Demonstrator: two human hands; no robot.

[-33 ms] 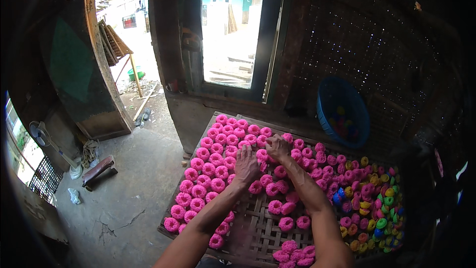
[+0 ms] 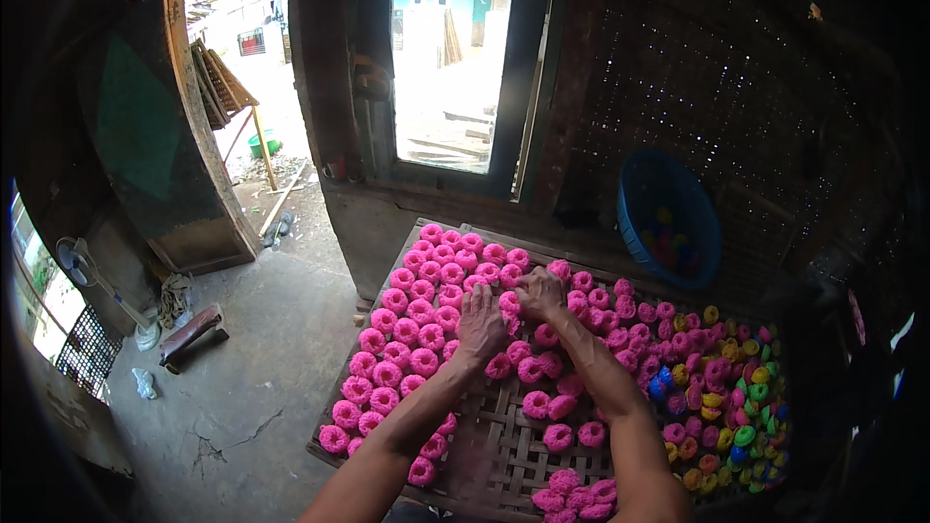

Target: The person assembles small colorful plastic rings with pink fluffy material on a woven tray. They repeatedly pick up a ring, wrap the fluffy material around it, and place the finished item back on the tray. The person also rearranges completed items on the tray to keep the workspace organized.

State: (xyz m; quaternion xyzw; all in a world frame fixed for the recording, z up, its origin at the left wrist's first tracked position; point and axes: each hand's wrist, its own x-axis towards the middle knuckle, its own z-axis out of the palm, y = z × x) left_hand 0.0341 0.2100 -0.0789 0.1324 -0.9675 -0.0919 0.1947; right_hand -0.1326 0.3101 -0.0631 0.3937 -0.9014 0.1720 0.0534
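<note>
Pink, puffy ring-shaped pieces (image 2: pixel 423 361) with dimpled centres stand in rows on a woven slatted tray (image 2: pixel 494 441). My left hand (image 2: pixel 481 322) lies over the rows, its fingers stretched out and fairly flat, touching the pieces below them. Just right of it, my right hand (image 2: pixel 541 293) has bent fingers beside a pink ring (image 2: pixel 510 302). Its fingertips are partly hidden, so what they grip, if anything, does not show. Looser pink pieces (image 2: pixel 628 334) lie heaped right of my right forearm.
Yellow, green and blue pieces (image 2: pixel 744 436) mix with pink ones at the tray's right end. A blue basin (image 2: pixel 668 218) with some coloured pieces leans behind the tray. A pink pile (image 2: pixel 572 496) sits at the near edge. A white fan (image 2: pixel 92 276) stands at left.
The fingers of my right hand have dipped slightly toward the pink ring beside my left hand. My left hand and the pieces look unmoved.
</note>
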